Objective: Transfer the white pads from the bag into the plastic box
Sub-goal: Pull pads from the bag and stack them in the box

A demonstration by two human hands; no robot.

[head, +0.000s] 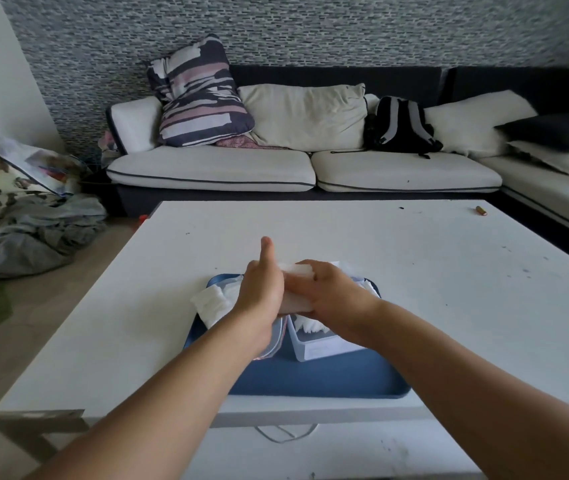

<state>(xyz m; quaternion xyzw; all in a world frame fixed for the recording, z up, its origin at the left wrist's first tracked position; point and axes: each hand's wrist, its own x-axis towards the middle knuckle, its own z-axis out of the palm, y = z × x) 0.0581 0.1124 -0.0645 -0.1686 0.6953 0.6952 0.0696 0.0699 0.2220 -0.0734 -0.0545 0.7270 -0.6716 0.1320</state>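
Note:
Both hands meet above a blue tray (328,379) on the white table. Between them is a stack of white pads (296,299). My left hand (262,289) presses the stack's left side with its thumb pointing up. My right hand (331,289) grips the stack from the right, fingers curled over its top. Under the hands stands a clear plastic box (324,348) with white pads inside. Left of it lies the clear bag (276,337), partly hidden by my left wrist. More white pads (212,301) spill out at the tray's left edge.
The white table (414,271) stretches far beyond the tray; a small red-and-yellow object (481,210) lies near its back right corner. Behind it stands a sofa with cushions and a black backpack (399,128). Clothes and bags lie on the floor (26,216) at left.

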